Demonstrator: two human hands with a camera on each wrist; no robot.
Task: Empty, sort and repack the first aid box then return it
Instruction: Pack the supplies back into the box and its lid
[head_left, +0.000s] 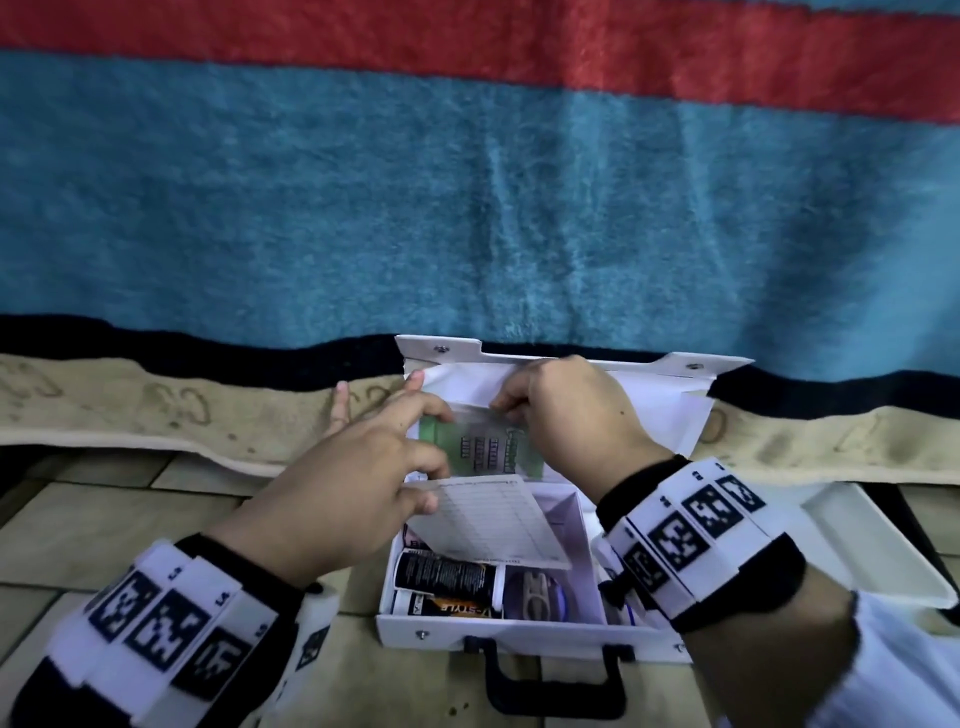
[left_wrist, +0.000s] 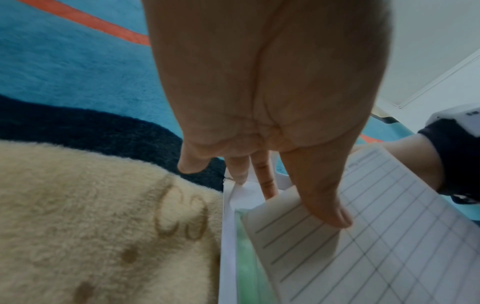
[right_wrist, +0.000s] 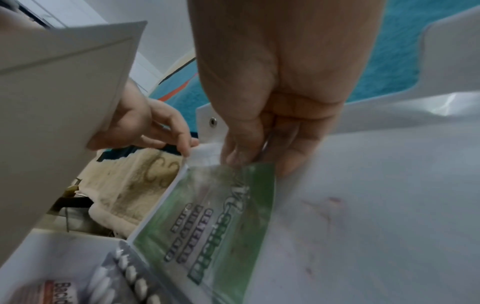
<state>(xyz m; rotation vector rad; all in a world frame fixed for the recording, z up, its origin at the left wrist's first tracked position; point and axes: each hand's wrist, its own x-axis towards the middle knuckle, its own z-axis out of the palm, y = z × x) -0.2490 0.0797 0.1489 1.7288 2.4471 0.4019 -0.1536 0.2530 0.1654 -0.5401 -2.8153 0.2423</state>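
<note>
The white first aid box (head_left: 519, 631) lies open on the tiled floor, its lid (head_left: 654, 410) leaning back against a blanket. A green leaflet (head_left: 488, 452) (right_wrist: 207, 216) sits in a clear sleeve inside the lid. My right hand (head_left: 566, 410) (right_wrist: 272, 82) pinches the top edge of that sleeved leaflet. My left hand (head_left: 363, 467) (left_wrist: 259, 102) holds a white lined sheet (head_left: 493, 519) (left_wrist: 363, 236) over the box, thumb on top, while its other fingers reach to the lid's left edge.
A black bottle (head_left: 447, 574), an orange-and-black pack (head_left: 447, 605) and a purple roll (head_left: 540, 597) lie in the box. A blister pack (right_wrist: 130, 273) shows there too. A white tray (head_left: 883, 545) sits at the right. A beige blanket (head_left: 156, 410) lies behind.
</note>
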